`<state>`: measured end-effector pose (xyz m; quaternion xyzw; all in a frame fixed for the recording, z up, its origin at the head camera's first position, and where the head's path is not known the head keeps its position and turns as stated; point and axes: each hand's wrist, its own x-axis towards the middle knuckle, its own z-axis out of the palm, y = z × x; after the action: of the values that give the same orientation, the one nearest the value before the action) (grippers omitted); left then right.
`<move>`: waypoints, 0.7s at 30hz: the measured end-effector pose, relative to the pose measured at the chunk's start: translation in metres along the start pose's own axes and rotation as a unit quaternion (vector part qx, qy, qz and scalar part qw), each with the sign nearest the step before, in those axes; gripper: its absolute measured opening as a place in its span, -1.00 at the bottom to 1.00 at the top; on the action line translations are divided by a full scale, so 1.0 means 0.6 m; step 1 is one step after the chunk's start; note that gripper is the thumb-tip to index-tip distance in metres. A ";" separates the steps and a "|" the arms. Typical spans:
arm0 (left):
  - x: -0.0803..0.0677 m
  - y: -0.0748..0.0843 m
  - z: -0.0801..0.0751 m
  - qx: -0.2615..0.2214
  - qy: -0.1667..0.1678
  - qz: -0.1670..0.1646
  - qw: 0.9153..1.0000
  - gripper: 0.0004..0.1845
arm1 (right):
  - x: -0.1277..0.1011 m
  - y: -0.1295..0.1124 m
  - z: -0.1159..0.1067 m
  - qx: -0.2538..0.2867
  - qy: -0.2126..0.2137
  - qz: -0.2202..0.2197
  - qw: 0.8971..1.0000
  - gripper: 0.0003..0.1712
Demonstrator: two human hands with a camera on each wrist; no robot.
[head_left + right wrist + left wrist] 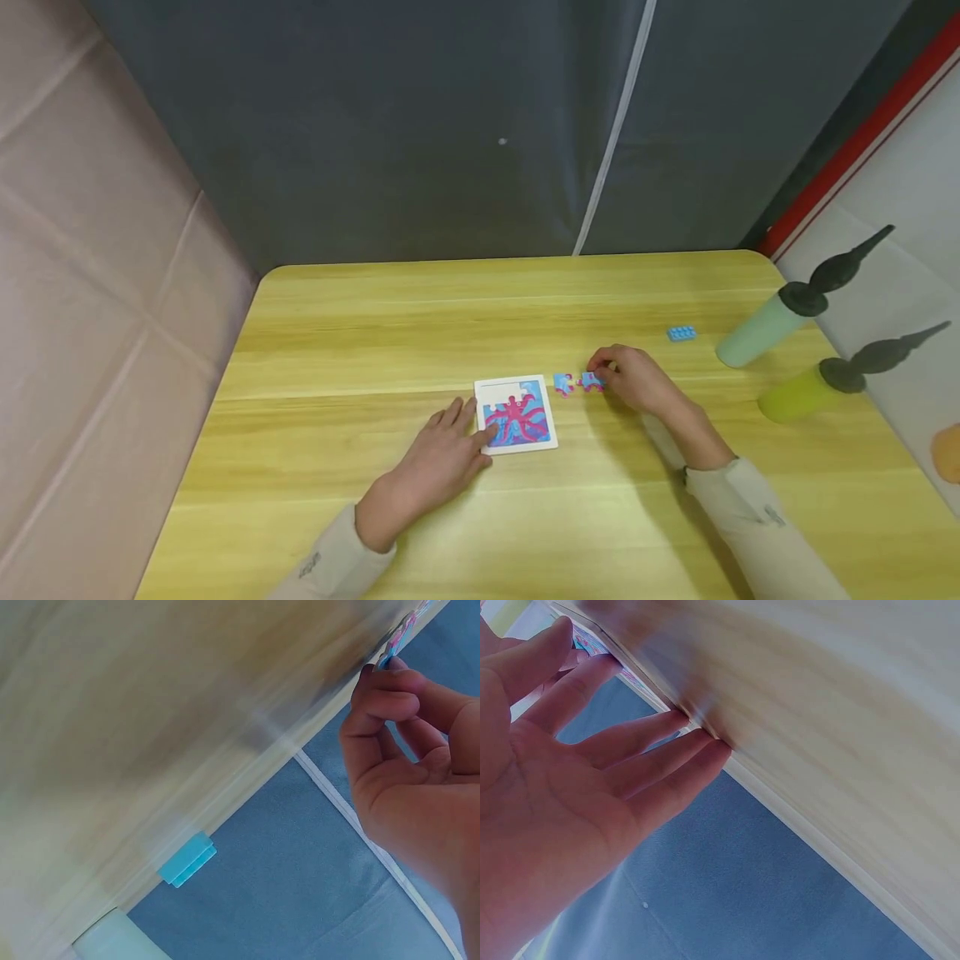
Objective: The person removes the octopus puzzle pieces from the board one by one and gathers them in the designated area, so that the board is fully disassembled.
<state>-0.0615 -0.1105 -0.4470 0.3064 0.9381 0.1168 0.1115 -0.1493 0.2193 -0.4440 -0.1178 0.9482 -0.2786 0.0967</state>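
A white-framed jigsaw puzzle [517,421] with a pink octopus on blue lies on the table, its upper left part showing bare white. My left hand [446,458] lies at its left side with fingers extended, one of them over the picture; the left wrist view shows the fingertips [718,742] along the frame's edge. Right of the frame sits a loose blue-and-pink puzzle piece [563,383]. Just beyond it, my right hand [633,379] pinches another puzzle piece [591,381] between thumb and fingers; its edge [387,654] shows at the fingertips in the right wrist view.
A blue toy brick [682,333] sits farther back on the right. Two bottles, one pale green [761,333] and one yellow-green [798,393], both with dark tops, stand near the table's right edge. A dark grey panel [412,133] rises behind the wooden table [337,333].
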 end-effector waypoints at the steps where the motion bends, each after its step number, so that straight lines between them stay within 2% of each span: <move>1: 0.000 0.000 0.000 -0.001 0.001 0.000 1.000 -0.52 | 0.000 -0.001 0.000 -0.001 0.000 -0.001 1.000 -0.83; 9: 0.000 0.000 -0.001 -0.005 0.003 0.000 1.000 -0.52 | 0.001 -0.003 -0.002 -0.004 0.003 0.000 1.000 -0.86; 16: 0.002 -0.001 0.003 -0.005 0.008 -0.002 1.000 -0.54 | 0.000 -0.009 0.006 0.048 -0.006 0.003 0.999 -0.85; 21: 0.002 -0.001 0.004 -0.007 0.007 -0.005 1.000 -0.54 | -0.002 -0.017 0.011 0.049 0.002 -0.004 0.999 -0.85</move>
<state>-0.0621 -0.1096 -0.4494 0.3003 0.9395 0.1250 0.1074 -0.1448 0.2080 -0.4438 -0.1157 0.9331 -0.3256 0.0993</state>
